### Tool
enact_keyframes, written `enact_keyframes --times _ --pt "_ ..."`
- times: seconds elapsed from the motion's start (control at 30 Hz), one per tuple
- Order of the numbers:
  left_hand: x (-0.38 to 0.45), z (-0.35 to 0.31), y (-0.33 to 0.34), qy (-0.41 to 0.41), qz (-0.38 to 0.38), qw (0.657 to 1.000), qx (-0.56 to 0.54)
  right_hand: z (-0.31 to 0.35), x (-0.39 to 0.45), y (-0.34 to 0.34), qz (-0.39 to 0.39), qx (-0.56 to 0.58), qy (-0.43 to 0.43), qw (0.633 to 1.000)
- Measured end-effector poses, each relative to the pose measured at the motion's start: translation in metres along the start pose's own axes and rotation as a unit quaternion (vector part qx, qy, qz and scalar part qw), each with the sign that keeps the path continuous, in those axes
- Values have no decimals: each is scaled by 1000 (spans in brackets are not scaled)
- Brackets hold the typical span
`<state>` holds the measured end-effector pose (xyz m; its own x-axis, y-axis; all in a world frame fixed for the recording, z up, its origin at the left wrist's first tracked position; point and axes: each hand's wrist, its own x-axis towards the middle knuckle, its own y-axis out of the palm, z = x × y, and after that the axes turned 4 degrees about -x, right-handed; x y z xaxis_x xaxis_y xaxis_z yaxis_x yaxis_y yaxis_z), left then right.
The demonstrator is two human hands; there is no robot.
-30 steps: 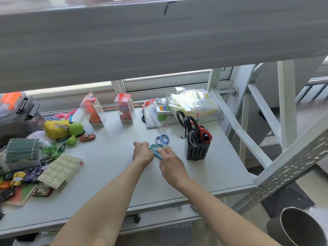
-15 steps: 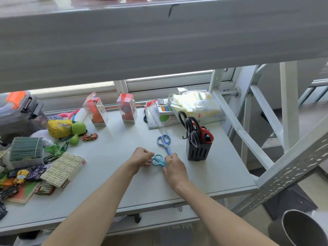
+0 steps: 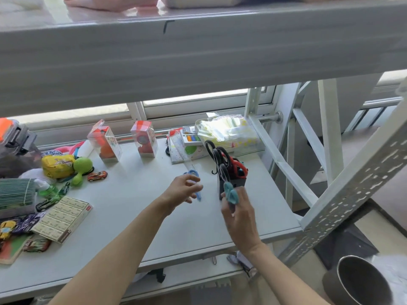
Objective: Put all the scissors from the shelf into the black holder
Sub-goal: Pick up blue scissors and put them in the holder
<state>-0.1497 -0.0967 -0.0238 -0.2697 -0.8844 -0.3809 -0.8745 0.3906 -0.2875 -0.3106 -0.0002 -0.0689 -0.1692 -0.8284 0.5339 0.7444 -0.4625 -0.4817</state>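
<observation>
The black holder point(image 3: 239, 183) stands on the white shelf point(image 3: 132, 227) toward its right side, with black-handled scissors point(image 3: 212, 150) and red-handled scissors point(image 3: 239, 166) sticking out of it. My right hand point(image 3: 239, 213) holds teal-handled scissors point(image 3: 230, 193) lifted just in front of the holder. My left hand point(image 3: 184, 190) hovers with fingers spread over blue-handled scissors point(image 3: 193, 173) that lie flat on the shelf; the hand hides part of them.
Boxed toys point(image 3: 105, 144) and a bag of packets point(image 3: 226, 130) line the back. A yellow pouch point(image 3: 58, 165), green toy, toy cars and a box of erasers point(image 3: 63, 217) crowd the left. An upper shelf beam crosses overhead. A metal pot point(image 3: 363, 282) sits at lower right.
My right hand has picked the teal scissors up off the shelf and carried them right, toward the holder. My left hand let go and moved back toward the blue scissors.
</observation>
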Motion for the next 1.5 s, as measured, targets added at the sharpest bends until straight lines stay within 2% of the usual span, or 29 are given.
enact_keyframes --times 0.23,0.33,0.4,0.5,0.73,0.87,0.97,1.2,1.33,1.4,1.5 --pt "15 -7 41 60 -3 998 37 -12 50 -63 -162 0 57 985" --pt "24 -8 56 85 -7 994 68 -15 79 -74 -180 16 81 980" --pt "27 -10 64 99 -31 991 87 -17 97 -74 -149 31 85 985" --pt "30 -12 69 113 -66 987 91 -20 116 -68 -60 43 107 991" --pt "31 -14 69 146 -74 982 98 -23 121 -57 105 -81 98 986" --pt "33 -12 69 147 -82 981 101 -24 116 -57 156 -78 126 977" --pt "34 -12 69 146 -81 980 108 -21 112 -57 163 -60 138 975" --pt "36 -10 71 136 -83 983 96 -31 117 -45 139 -52 181 972" --pt "37 -10 70 136 -81 983 91 -36 116 -44 129 46 234 963" --pt "36 -8 68 130 -75 984 97 -36 108 -44 83 68 258 960" --pt "37 2 57 115 -56 986 105 -35 80 -42 -51 59 294 953"
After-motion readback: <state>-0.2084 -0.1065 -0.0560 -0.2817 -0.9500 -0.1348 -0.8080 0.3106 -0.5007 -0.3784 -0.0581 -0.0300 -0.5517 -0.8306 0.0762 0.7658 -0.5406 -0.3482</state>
